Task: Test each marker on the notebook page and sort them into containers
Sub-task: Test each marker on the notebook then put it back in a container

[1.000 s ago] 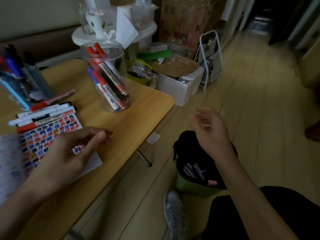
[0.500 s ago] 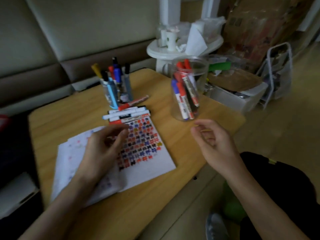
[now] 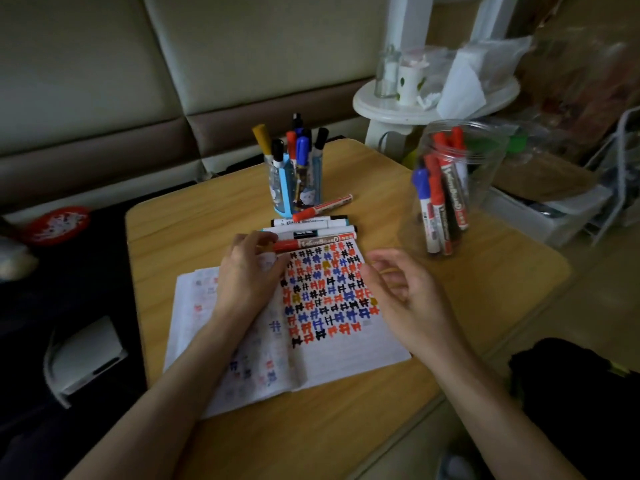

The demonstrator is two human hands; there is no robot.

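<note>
Fingers [image 3: 258,242] now touching red marker [image 3: 313,242]

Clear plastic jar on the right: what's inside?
The clear jar holds several capped whiteboard markers standing upright or leaning: mostly red caps, one blue. Dark barrels show behind them, but the exact count is unclear since they overlap. No lid visible.

— What stands behind the wooden table [image 3: 194,233]?
— A padded sofa back [image 3: 173,64], and a white round stand [image 3: 433,105] holding a glass jar [image 3: 386,76] and a leaf-printed cup [image 3: 408,83].
— On the right?
— A white storage box [image 3: 547,216].
</note>
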